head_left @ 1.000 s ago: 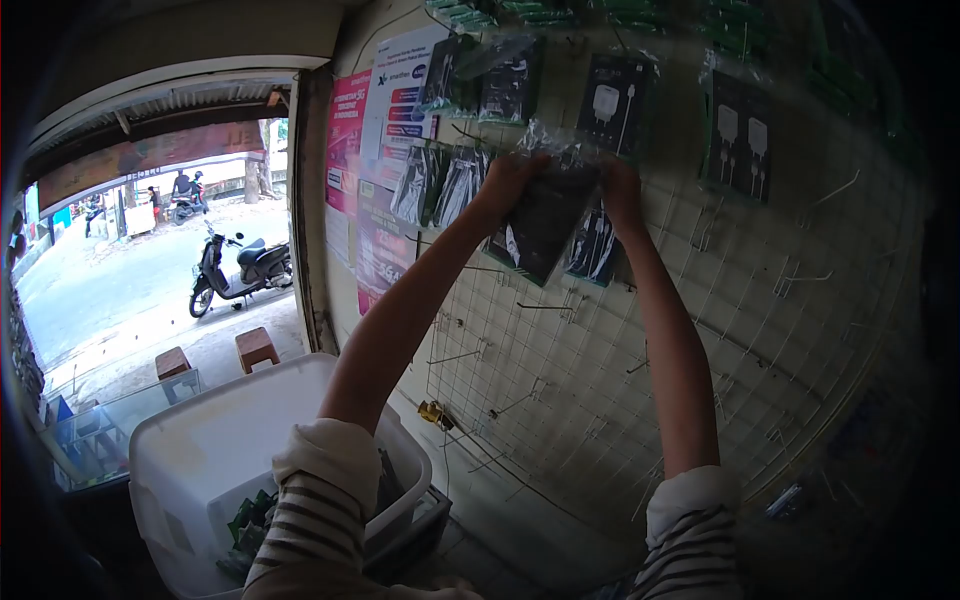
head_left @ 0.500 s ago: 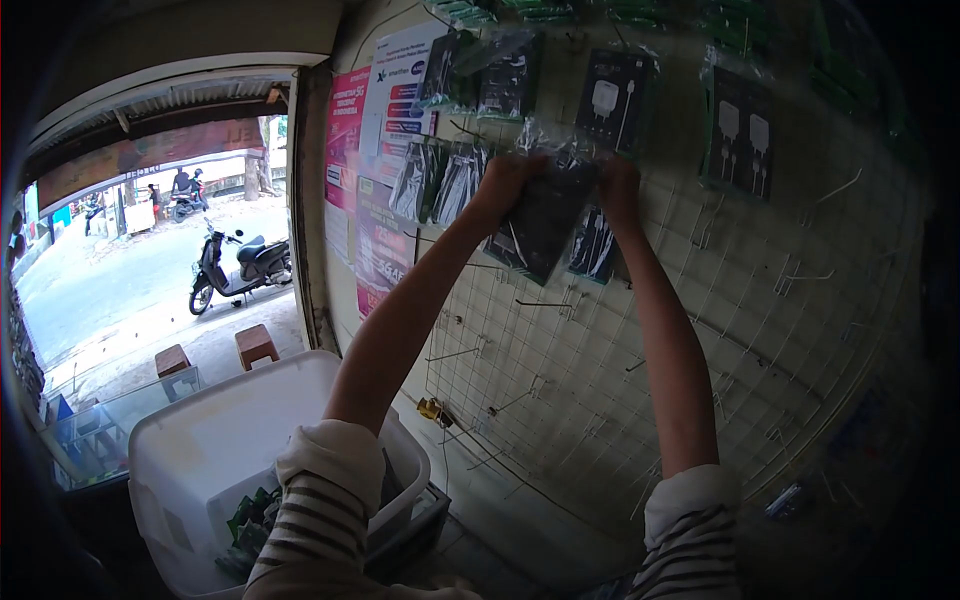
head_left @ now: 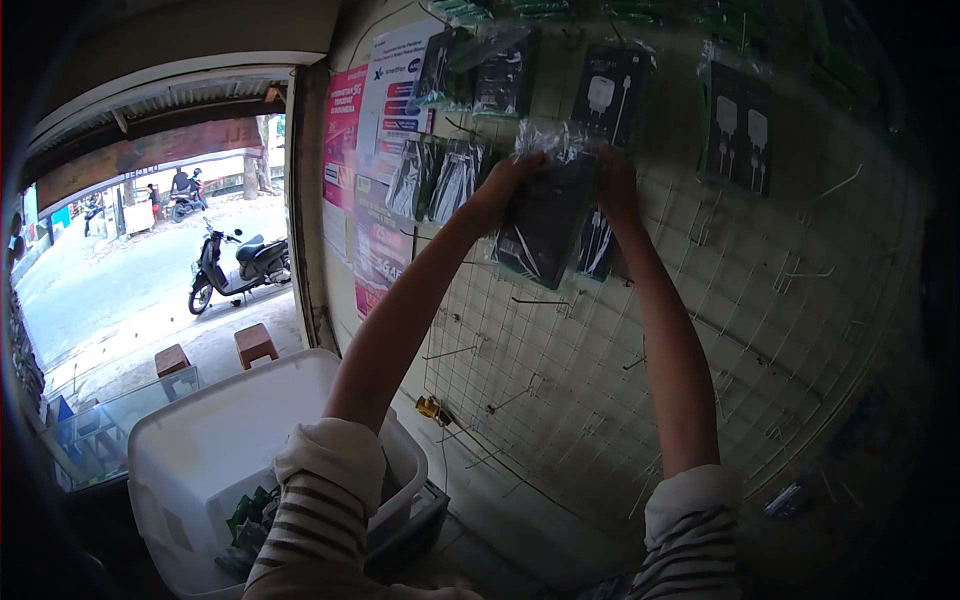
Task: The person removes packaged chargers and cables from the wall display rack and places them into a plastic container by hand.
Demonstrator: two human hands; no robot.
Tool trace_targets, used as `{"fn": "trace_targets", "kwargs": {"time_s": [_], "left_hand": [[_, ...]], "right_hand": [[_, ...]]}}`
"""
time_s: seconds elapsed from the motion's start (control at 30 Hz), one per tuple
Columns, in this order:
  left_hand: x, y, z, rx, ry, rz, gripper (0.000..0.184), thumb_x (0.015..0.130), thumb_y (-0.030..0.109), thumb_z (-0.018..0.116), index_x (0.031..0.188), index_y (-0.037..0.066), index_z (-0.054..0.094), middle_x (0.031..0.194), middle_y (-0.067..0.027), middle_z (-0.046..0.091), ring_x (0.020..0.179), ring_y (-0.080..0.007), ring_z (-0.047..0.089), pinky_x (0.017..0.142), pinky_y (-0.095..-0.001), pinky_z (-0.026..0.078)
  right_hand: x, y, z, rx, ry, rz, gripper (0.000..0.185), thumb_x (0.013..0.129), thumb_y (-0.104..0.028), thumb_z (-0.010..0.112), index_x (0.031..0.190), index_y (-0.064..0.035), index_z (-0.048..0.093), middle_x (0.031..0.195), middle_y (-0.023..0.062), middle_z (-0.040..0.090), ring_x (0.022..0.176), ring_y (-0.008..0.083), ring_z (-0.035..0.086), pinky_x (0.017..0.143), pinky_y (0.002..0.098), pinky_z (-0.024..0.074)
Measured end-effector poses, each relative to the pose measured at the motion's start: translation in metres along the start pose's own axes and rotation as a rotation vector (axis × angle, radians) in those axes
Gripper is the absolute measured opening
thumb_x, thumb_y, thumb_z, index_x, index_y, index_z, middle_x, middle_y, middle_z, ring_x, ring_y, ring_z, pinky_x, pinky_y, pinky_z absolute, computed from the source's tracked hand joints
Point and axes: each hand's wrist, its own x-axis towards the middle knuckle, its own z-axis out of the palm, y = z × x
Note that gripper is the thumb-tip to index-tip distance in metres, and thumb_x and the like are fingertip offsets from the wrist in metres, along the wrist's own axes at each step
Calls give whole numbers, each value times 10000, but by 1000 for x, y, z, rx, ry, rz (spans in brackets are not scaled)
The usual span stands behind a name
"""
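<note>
While both bare arms reach up toward a wall display, a dark package in clear plastic [head_left: 540, 232] is held between the two hands, in front of the upper part of a wire grid [head_left: 600, 375]. The left hand [head_left: 508, 187] has its fingers clamped on the package's upper left edge; the right hand [head_left: 617, 185] has its fingers closed at the upper right, partly lost in shadow. The package hangs down from the grip, pale lines showing near its lower end.

Just behind it, to the right, is a smaller dark packet [head_left: 594, 248]. To the left hang packets with white contents [head_left: 460, 182]. Above the right hand is a charger pack [head_left: 607, 95] printed with a white plug and cable; farther right, a two-charger pack [head_left: 740, 135] shows a pair of plugs. Lower on the grid, bare metal hooks stick out.

Posters in pink [head_left: 345, 125] and white [head_left: 400, 75] cover the wall by the doorway. Below the left arm, a large white bin [head_left: 200, 450] holds green-edged packets [head_left: 250, 525]. Outside the doorway are two brown stools [head_left: 255, 343] and a parked scooter [head_left: 240, 265] on a bright street.
</note>
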Motion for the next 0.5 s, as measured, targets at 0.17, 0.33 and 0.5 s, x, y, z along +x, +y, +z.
{"fn": "trace_targets", "kwargs": {"time_s": [0.17,0.33,0.5], "left_hand": [[9,12,8,180,74,64,378,766,383,510,827,10,532,696,-51,537,553,-110,531,474,-233,448],[9,29,12,226,186,18,436,758,426,502,745,-8,543,637,-56,526,532,-116,518,456,-246,433],[1,36,13,404,291,110,508,759,467,477,703,-35,532,599,-46,494,496,-105,461,453,-248,394]], "right_hand": [[3,12,3,-38,-52,-2,168,707,-56,512,866,-7,533,813,156,544,772,317,537,659,348,419],[5,-10,-1,150,-7,64,160,745,-135,526,845,-12,547,798,114,540,695,218,557,560,292,443],[4,-12,4,295,-54,252,201,761,-218,542,817,-27,570,783,67,541,642,122,550,461,223,434]]}}
